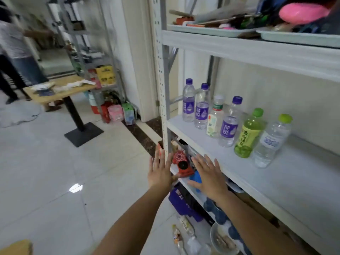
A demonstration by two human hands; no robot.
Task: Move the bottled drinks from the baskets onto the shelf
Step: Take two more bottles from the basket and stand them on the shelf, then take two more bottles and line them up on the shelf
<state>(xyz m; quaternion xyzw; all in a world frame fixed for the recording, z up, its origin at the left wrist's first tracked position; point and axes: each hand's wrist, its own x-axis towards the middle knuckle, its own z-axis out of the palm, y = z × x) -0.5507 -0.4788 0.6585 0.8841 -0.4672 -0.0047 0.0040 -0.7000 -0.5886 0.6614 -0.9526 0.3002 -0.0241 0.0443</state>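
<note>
Several bottled drinks stand in a row on the grey shelf [276,181]: three purple-capped water bottles [188,102], a white-capped bottle with a green label [215,118], a green tea bottle [248,133] and a clear bottle with a lime cap [272,142]. My left hand [160,172] and my right hand [209,173] are both stretched out flat, fingers apart, holding nothing, just below the shelf's front left corner. More bottles [182,234] lie low at the bottom near the floor, blurred. No basket shows clearly.
A red toy box [181,163] and a blue object [196,178] sit on the lower shelf behind my hands. Trays of clutter [211,31] fill the top shelf. A wooden table [60,89] on a black base, another rack and a person [12,52] stand at left.
</note>
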